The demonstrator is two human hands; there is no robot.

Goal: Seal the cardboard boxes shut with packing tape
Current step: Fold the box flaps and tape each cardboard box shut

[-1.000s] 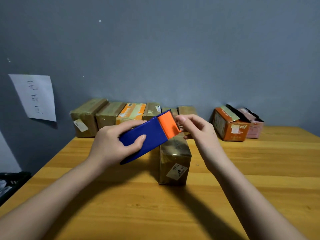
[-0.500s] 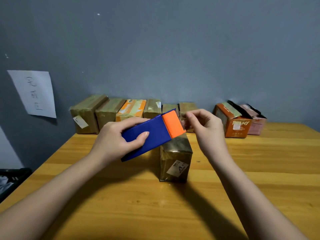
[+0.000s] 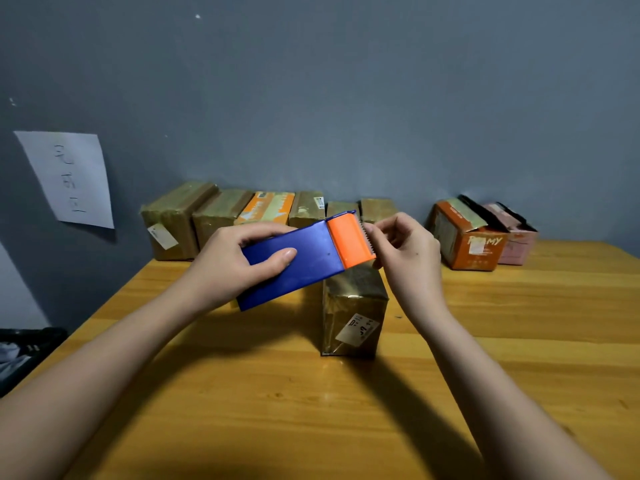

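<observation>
Grey wall behind, with a white paper sheet [image 3: 71, 178] bearing handwriting stuck at far left. Along the wall, left of centre, a row of tape-wrapped cardboard boxes [image 3: 221, 220] stands on the wooden worktop [image 3: 311, 410]; these look already sealed. Left hand [image 3: 235, 265] grips the blue tape dispenser [image 3: 298, 261] by its body, thumb across the top face and fingers wrapped round the far edge; it is held in the air, tilted, with the orange cutter head [image 3: 349, 240] uppermost and pointing right. Directly below the cutter end stands the glossy wrapped box [image 3: 353, 313], upright on the worktop at centre, shipping label on its near face. Right hand [image 3: 408, 258] is at the serrated edge of the cutter, fingers [image 3: 377, 233] curled in a pinch, apparently on the tape end; the tape itself is too clear to make out. Far right, by the wall: an orange carton [image 3: 467, 244] and a pink carton [image 3: 516, 244], top flaps up, seemingly not yet sealed. Judgement: dispenser is light, rigid plastic, best held round the blue body, away from the teeth. Tape end will be thin, sticky and inclined to fold on itself, so pinch only at the extreme edge. The wrapped box looks light and slippery, and may slide when tape is pressed on.
</observation>
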